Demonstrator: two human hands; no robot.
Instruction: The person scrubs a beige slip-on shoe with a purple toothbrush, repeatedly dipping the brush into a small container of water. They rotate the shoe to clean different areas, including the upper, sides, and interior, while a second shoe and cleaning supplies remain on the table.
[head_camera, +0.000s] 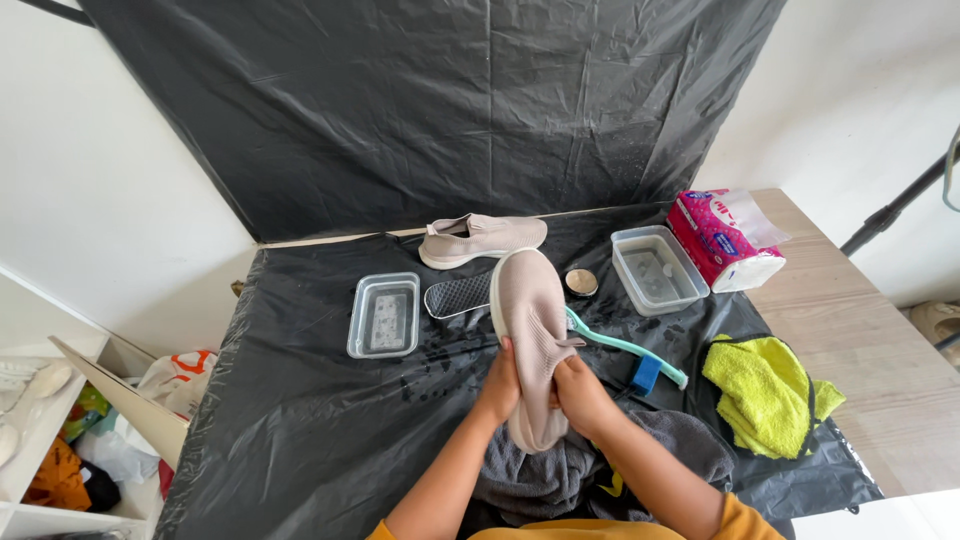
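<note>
Both my hands hold a beige slip-on shoe (530, 320) above the black plastic-covered table (300, 420). My left hand (498, 385) grips its left side near the heel. My right hand (580, 390) grips the right side by the opening. The shoe's toe points away from me. A second beige shoe (482, 239) lies on its side at the back. A dark patterned insole (458, 295) lies flat just left of the held shoe. A grey cloth (560, 470) is bunched under my hands.
A clear rectangular container (384, 315) sits left, another (658, 270) right. A teal brush (630, 347) and a blue block (645, 374) lie right of the shoe, a small round tin (581, 282) behind. A yellow-green cloth (765, 395) and a pink tissue pack (725, 238) lie at the right.
</note>
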